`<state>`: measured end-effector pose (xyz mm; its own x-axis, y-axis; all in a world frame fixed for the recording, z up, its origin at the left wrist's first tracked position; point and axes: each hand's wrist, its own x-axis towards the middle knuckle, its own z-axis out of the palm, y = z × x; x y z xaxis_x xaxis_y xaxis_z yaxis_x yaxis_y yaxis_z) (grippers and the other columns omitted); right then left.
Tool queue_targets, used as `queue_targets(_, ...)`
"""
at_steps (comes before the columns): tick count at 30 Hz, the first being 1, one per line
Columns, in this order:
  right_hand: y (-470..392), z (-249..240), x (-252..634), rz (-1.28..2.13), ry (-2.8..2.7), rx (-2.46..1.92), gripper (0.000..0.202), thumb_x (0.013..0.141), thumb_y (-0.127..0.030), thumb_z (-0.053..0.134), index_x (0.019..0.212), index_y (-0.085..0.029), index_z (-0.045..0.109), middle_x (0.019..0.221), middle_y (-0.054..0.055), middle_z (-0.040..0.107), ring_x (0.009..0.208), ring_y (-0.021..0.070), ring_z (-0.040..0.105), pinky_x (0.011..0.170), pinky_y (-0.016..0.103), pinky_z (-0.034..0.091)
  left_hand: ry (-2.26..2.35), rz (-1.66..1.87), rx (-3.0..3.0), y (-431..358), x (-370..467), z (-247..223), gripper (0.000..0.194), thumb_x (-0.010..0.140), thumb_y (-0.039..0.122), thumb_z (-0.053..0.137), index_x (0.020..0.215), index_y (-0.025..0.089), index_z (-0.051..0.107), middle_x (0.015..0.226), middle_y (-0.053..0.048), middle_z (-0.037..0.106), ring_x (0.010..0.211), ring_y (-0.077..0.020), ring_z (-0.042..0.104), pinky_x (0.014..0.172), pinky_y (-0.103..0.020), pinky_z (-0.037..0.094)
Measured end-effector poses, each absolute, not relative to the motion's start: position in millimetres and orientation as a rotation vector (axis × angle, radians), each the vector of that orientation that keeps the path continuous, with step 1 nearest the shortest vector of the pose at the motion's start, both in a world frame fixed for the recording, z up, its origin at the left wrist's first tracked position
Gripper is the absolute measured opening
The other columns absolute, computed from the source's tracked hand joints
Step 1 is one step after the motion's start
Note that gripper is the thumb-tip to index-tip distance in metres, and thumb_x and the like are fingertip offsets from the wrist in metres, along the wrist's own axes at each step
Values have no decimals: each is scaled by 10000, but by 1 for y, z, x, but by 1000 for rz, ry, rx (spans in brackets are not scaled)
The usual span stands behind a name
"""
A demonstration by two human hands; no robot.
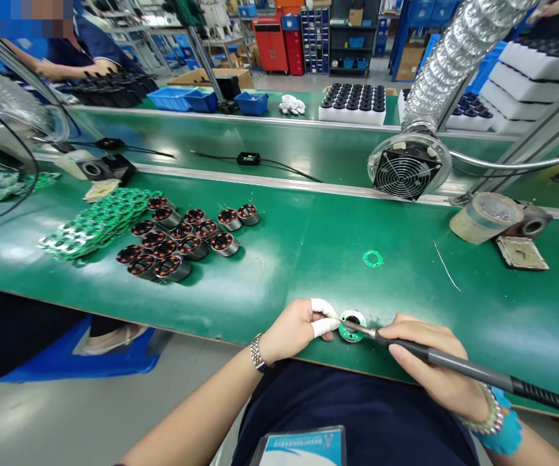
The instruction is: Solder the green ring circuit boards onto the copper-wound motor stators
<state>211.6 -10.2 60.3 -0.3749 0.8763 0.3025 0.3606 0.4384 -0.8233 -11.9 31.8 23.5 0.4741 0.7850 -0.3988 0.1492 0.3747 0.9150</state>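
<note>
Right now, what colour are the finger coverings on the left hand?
The finger coverings on the left hand are white, seen best in the head view.

Soldering iron (478, 370) over green ring (354, 337)

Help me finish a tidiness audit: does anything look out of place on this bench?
One green ring board lies alone, away from the board pile, and a thin pale strand lies loose near the cloudy tub. Both look stray, though perhaps placed deliberately.
</note>
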Motion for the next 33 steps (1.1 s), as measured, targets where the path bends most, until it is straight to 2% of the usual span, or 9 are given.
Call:
queue_targets(10,-11,63,214,823,-1933,-1032,174,810,-118,537,928,-195,640,722,22,646,617,133,584,558,242,474,1018,524,1098,32,-13,21,197,671,296,681,709,125,592,562,-1,607,546,-107,565,590,-230,430)
queue_targets(15,-5,52,214,754,-1971,-1029,205,851,-150,515,1033,-207,588,773,34,654,684,145,624,610,245,509,1015,533,1102,32,-12,21,210,666,306,690,699,124,590,569,-1,603,545,-109,570,580,-233,436)
queue_targets(17,3,47,210,784,-2060,-974,218,865,-127,490,1059,-197,560,862,53,652,795,153,627,707,262,518,1010,534,1106,33,-11,22,204,671,303,686,699,124,591,570,1,601,544,-108,569,579,-234,438)
queue_targets(19,13,43,205,844,-2191,-884,235,863,-113,493,1082,-186,538,1010,79,624,988,173,580,848,301,487,1004,536,1116,33,-11,22,191,681,293,677,709,124,592,582,2,601,548,-104,567,584,-234,441)
queue_targets(21,21,42,201,912,-2289,-804,265,854,-117,516,1111,-183,516,1091,83,590,1067,173,536,906,312,459,991,545,1122,32,-12,22,181,690,283,668,718,122,588,603,0,601,561,-104,570,597,-236,447)
queue_targets(26,23,39,199,928,-2303,-881,338,831,-145,569,1158,-188,493,1002,63,594,900,153,583,799,288,504,1024,676,1216,21,-19,21,174,728,243,634,865,139,605,726,-10,600,626,-111,590,656,-254,476)
queue_targets(33,-2,24,197,784,-2118,-1064,352,826,-170,569,1166,-191,477,981,86,581,874,188,581,763,328,513,942,594,1279,9,-8,21,162,726,279,636,789,131,652,766,-26,577,590,-108,570,588,-243,483)
